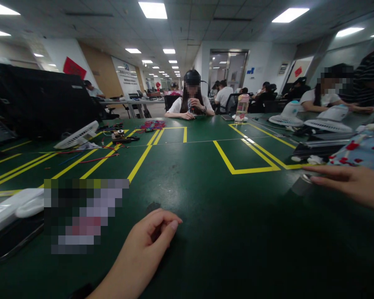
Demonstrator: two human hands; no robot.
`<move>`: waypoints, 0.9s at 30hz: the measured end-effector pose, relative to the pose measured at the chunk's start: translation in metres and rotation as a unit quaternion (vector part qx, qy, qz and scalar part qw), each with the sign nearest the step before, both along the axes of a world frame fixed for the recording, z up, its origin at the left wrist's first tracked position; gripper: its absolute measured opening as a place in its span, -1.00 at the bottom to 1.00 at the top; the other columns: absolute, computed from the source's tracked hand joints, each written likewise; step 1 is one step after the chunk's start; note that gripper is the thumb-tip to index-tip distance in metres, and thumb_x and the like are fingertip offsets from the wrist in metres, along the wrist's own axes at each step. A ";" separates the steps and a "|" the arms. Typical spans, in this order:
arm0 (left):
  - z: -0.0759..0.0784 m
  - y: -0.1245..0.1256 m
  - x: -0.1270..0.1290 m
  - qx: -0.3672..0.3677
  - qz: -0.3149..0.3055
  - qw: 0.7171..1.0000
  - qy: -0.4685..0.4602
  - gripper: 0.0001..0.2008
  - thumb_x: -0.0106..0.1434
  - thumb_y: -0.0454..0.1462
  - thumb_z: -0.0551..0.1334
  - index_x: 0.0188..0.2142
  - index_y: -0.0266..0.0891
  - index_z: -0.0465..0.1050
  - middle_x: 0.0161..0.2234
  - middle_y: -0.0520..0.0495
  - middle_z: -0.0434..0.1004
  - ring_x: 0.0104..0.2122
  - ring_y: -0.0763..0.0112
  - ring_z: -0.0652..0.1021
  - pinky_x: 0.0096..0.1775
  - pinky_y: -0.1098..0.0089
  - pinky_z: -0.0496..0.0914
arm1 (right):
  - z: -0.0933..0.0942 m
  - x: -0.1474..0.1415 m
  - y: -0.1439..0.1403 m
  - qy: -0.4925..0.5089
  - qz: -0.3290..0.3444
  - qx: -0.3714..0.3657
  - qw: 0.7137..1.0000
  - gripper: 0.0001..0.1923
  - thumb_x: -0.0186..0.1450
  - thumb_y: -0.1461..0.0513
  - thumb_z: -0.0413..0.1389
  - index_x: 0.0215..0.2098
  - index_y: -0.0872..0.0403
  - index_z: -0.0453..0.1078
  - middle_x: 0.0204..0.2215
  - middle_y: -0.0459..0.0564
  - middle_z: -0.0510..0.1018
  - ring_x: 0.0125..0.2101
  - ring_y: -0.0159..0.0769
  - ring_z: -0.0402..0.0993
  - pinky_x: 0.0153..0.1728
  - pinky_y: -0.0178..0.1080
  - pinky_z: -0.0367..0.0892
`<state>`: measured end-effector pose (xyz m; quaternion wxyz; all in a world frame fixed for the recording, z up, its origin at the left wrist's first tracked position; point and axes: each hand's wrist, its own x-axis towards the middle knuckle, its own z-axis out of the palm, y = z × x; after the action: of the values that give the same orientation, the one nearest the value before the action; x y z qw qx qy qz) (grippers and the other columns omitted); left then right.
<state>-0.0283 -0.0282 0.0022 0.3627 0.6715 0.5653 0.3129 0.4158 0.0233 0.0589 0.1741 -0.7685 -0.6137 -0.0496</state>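
Observation:
My left hand (152, 238) rests on the green table (205, 249) at lower middle. Its fingers are curled, with the thumb tip against the index finger and nothing visible between them. A dark round patch (153, 206) lies just behind its knuckles. At the right, my right hand (350, 182) reaches in with its fingers stretched out and apart. Its fingertips are at the top of a small grey cylindrical thing (301, 185), blurred and standing on the table. Whether they touch it I cannot tell.
Yellow tape lines (255, 170) mark the tabletop. Left are a dark phone (15, 238), a white device (15, 203), a white fan (77, 136) and wires (152, 125). Right are two fans (327, 122) and a floral bag (358, 147). A person (191, 101) sits opposite.

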 end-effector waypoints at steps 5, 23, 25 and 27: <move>0.001 0.000 0.000 -0.001 0.001 1.000 0.009 -0.81 0.28 -0.16 0.13 -0.31 -0.14 0.49 -0.42 0.04 0.43 -0.48 0.38 0.43 -0.44 0.45 0.29 | 0.005 -0.005 -0.003 0.079 -0.055 -0.094 0.991 -0.46 0.19 -0.15 -0.02 -0.13 0.02 0.51 -0.14 0.10 0.53 -0.33 -0.31 0.49 -0.30 -0.22 0.31; -0.002 0.001 -0.001 0.011 0.003 1.000 0.019 -0.81 0.29 -0.17 0.13 -0.31 -0.15 0.49 -0.42 0.02 0.47 -0.42 0.35 0.47 -0.41 0.44 0.31 | -0.036 -0.171 -0.018 0.164 0.426 0.005 0.889 -0.59 0.30 0.12 0.00 0.12 -0.06 0.26 0.04 -0.05 0.40 0.01 -0.38 0.35 0.05 -0.25 0.29; -0.001 0.000 -0.002 0.017 -0.004 1.000 0.023 -0.81 0.29 -0.18 0.12 -0.30 -0.16 0.49 -0.41 0.02 0.48 -0.41 0.34 0.48 -0.39 0.43 0.32 | -0.041 -0.199 -0.022 0.191 0.480 -0.013 0.856 -0.61 0.31 0.15 -0.02 0.11 -0.06 0.25 0.03 -0.08 0.40 0.02 -0.43 0.33 0.07 -0.29 0.27; 0.003 0.001 -0.001 0.017 -0.013 0.999 0.028 -0.82 0.29 -0.20 0.12 -0.26 -0.16 0.49 -0.41 0.02 0.47 -0.42 0.35 0.48 -0.39 0.43 0.33 | -0.049 -0.212 -0.023 0.219 0.495 -0.025 0.841 -0.57 0.31 0.16 0.00 0.14 -0.07 0.19 0.04 -0.08 0.38 0.02 -0.45 0.32 0.08 -0.29 0.26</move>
<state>-0.0294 -0.0270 0.0048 0.3394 0.6931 0.5614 0.2987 0.2033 0.0006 0.0102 0.2867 -0.3577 -0.8590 0.2281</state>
